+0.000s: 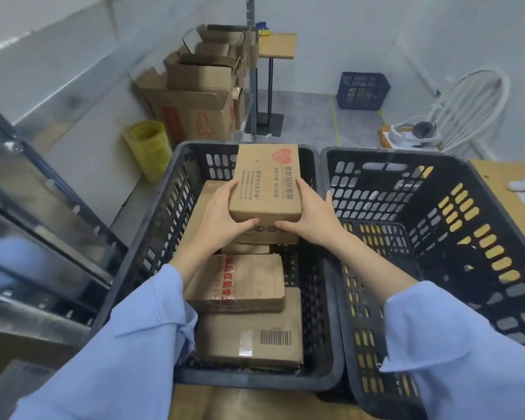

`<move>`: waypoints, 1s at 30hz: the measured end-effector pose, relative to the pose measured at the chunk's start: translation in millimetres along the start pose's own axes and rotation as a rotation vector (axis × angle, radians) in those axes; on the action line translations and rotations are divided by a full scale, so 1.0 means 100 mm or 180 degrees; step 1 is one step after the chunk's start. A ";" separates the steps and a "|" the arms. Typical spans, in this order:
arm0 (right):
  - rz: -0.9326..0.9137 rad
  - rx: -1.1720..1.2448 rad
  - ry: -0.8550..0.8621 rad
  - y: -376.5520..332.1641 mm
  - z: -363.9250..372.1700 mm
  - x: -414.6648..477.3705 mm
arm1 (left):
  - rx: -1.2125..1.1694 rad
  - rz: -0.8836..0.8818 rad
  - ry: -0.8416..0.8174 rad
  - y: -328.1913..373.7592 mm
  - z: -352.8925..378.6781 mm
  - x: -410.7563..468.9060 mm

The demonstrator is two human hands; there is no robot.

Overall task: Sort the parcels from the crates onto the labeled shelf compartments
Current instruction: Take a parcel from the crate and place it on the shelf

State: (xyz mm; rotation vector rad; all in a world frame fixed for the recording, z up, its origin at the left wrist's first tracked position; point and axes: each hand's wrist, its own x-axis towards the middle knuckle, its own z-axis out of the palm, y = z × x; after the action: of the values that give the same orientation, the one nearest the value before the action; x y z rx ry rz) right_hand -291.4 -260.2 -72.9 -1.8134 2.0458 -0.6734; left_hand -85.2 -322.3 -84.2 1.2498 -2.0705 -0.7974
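Both your hands, left hand and right hand, grip one cardboard parcel (red logo on top) above the left crate, at twelve o'clock from the other parcels.

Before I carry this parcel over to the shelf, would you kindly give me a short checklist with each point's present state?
1. Two-handed grip: left hand and right hand both hold the brown cardboard parcel with a red heart logo: ok.
2. Parcel lifted clear of the rim of the black slotted plastic crate: cannot tell.
3. Sorting label on the parcel: none on the faces shown: not ok.
4. Compartment labels on the grey metal shelf at left: blurred: cannot tell.
5. Flat taped cardboard parcel with red print, left in the crate, lies flat: ok.
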 end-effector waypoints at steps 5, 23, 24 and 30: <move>-0.0150 0.0665 0.0139 -0.07 -0.11 -0.04 | -0.0106 -0.0043 0.0086 0.10 -0.11 -0.04; -0.0953 0.1532 -0.0269 -0.34 -0.95 -0.63 | -0.0214 -0.0300 0.0745 1.05 -0.34 -0.78; -0.0977 0.1503 -0.0276 -0.34 -1.01 -0.68 | -0.0256 -0.0288 0.0789 1.13 -0.33 -0.84; -0.1022 0.1865 -0.0342 -0.25 -1.25 -0.93 | -0.0531 -0.0295 0.1131 1.50 -0.29 -1.28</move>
State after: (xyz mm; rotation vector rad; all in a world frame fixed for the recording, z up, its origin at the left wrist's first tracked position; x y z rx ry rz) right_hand -323.9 -153.7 39.1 -1.7685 1.3032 -1.0969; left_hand -97.4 -155.0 22.7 1.2963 -1.6408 -0.7131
